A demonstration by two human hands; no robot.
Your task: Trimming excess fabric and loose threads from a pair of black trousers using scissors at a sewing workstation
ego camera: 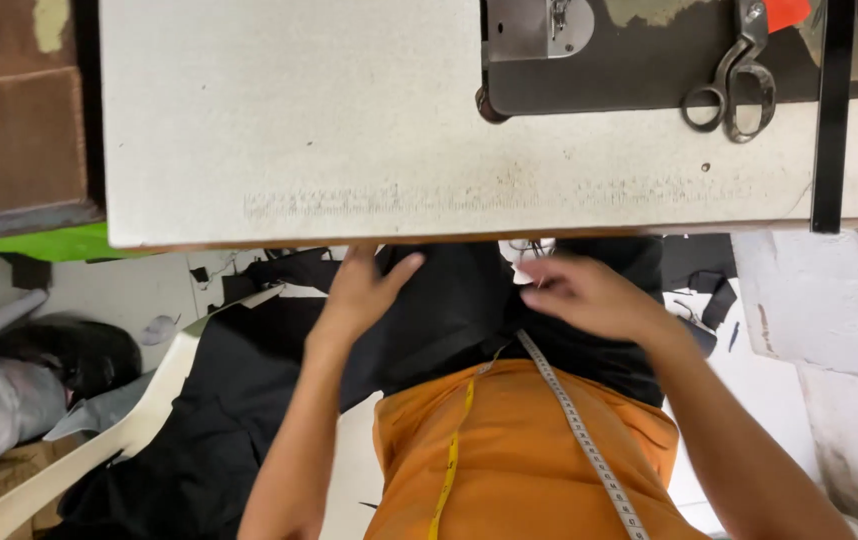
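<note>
- Black fabric point(449, 300) lies bunched in the lap, just below the near edge of the tabletop point(289, 120), spilling left over a pale chair arm point(139, 420)
- Left hand point(359, 290) lies flat on the cloth, fingers spread and loose, pressing rather than pinching; the grip is open
- Right hand point(589, 295) sits on the cloth's right part, fingers curled toward a small pale piece near the table edge; whether that grip is closed on anything I cannot tell
- A measuring tape point(569, 410) runs across the orange shirt point(519, 460), hanging free of both hands
- Up on the tabletop, scissors point(734, 85) rest on the dark sewing machine bed point(629, 60), well apart from the hands
- Judging by this, the cloth is being gathered and sorted in the lap; the next move calls for a firm pinch on an edge and a lift clear of the table's underside
</note>
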